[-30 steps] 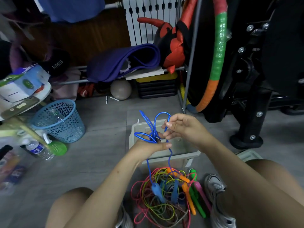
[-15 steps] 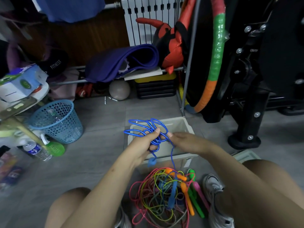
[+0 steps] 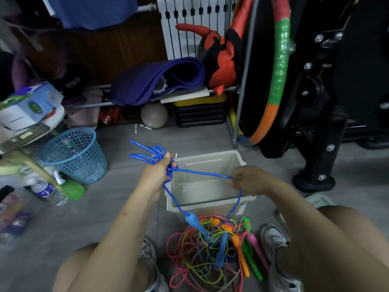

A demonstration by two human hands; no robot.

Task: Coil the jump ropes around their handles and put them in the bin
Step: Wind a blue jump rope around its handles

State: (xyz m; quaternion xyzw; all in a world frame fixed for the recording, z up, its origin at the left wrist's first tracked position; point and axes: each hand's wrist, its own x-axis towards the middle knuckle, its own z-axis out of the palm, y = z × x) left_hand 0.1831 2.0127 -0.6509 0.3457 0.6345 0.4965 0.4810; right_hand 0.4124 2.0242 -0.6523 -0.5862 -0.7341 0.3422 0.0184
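My left hand grips a bunch of loops of the blue jump rope, fingers curled round them just past the left wall of the beige bin; the loops fan out leftward from my fist, away from the bin. From that fist one strand runs taut across the open top of the bin to my right hand, which pinches the cord between thumb and fingertips above the bin's right side. From my right hand the cord drops down over the bin's near right corner into the pile of jump ropes lying on the floor just in front of the bin, between my shoes. A second strand falls from my left hand along the bin's front left corner to one blue handle, which hangs tilted at the top of the pile, just in front of the bin's near wall. The other blue handle lies deeper in the pile among pink, yellow and grey cords, with orange, green and pink handles to its right. I can see nothing lying inside the bin. Well to the left of the bin stands a blue mesh wastebasket, with a green-capped spray bottle and a water bottle lying in front of it
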